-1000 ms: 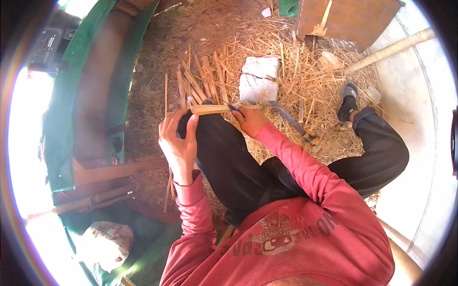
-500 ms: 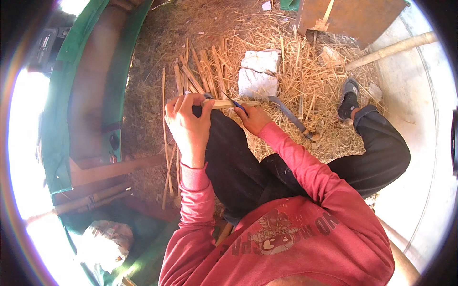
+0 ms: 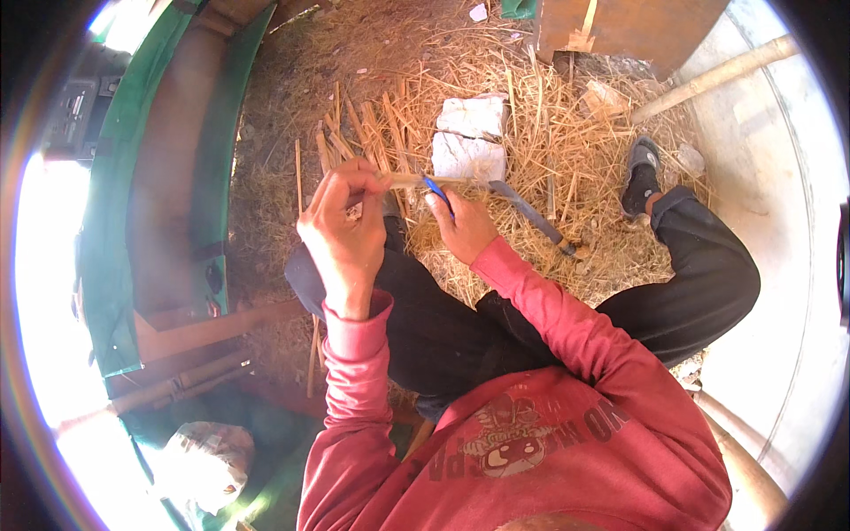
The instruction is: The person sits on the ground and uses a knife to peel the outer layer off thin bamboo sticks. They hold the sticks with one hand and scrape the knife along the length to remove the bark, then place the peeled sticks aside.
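My left hand [image 3: 343, 232] is closed on a thin stick [image 3: 409, 180], held above my knee. My right hand [image 3: 465, 228], at three o'clock, grips a blue pen [image 3: 437, 192] against it.

Left hand [image 3: 343, 232] raised, closed around stick [image 3: 403, 180]; right hand [image 3: 462, 226] nearer.
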Demonstrator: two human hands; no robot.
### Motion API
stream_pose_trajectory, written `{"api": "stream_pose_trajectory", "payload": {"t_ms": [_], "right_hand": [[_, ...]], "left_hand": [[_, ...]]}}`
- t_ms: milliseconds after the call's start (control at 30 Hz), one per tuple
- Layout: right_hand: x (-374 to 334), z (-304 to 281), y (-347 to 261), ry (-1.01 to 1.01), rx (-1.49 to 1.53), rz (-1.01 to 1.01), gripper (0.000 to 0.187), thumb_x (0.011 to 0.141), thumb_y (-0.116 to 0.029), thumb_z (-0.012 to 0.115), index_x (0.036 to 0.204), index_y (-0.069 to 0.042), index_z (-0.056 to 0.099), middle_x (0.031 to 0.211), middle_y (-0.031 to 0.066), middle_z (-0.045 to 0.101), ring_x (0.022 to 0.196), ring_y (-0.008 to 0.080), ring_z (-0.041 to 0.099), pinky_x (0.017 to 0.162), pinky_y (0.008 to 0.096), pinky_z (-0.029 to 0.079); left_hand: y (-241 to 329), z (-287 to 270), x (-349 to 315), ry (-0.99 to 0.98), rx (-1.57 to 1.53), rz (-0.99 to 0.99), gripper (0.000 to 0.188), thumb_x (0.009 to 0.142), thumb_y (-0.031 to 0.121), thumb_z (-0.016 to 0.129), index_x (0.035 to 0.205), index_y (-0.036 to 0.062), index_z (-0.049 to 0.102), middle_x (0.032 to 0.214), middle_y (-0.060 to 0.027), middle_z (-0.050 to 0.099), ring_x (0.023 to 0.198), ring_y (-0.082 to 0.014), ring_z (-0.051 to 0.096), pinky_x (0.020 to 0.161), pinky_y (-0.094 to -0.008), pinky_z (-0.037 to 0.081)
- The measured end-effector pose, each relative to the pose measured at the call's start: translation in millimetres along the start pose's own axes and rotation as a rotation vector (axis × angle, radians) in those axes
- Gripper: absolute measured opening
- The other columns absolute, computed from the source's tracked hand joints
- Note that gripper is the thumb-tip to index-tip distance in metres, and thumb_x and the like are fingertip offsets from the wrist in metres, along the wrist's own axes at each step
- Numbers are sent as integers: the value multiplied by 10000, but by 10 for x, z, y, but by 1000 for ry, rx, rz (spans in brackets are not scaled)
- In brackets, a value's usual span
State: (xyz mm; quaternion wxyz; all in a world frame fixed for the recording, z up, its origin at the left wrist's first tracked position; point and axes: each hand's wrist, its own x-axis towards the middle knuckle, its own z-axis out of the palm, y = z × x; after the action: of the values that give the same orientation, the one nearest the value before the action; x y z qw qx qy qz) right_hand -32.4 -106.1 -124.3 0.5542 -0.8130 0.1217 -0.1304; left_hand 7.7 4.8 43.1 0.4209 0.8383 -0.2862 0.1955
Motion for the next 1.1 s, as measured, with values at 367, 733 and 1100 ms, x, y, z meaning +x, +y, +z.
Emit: {"api": "stream_pose_trajectory", "payload": {"t_ms": [367,733,1100], "right_hand": [[-82,32,-86,-20,-13,62,389,994,-398,469,1004,-39,618,765,248,636,734,440,632,660,521,483],[-92,-183,-252,-129,35,55,381,1009,-368,438,1060,-19,581,704,238,629,678,441,627,652,538,479],[-80,-68,-179,-23,-56,-105,314,987,-344,513,989,-34,562,555,212,584,524,435,600,472,513,463]], "left_hand": [[-169,-123,-100,-35,32,-98,135,854,63,724,981,21,705,834,-64,685,734,-58,624,627,-214,518],[-251,-40,-282,80,143,-193,238,907,80,658,1127,-8,677,826,-88,738,766,-113,704,703,-260,551],[-340,-32,-390,-12,85,-191,171,931,132,645,1067,36,682,774,-71,733,701,-61,661,668,-223,515]]}}
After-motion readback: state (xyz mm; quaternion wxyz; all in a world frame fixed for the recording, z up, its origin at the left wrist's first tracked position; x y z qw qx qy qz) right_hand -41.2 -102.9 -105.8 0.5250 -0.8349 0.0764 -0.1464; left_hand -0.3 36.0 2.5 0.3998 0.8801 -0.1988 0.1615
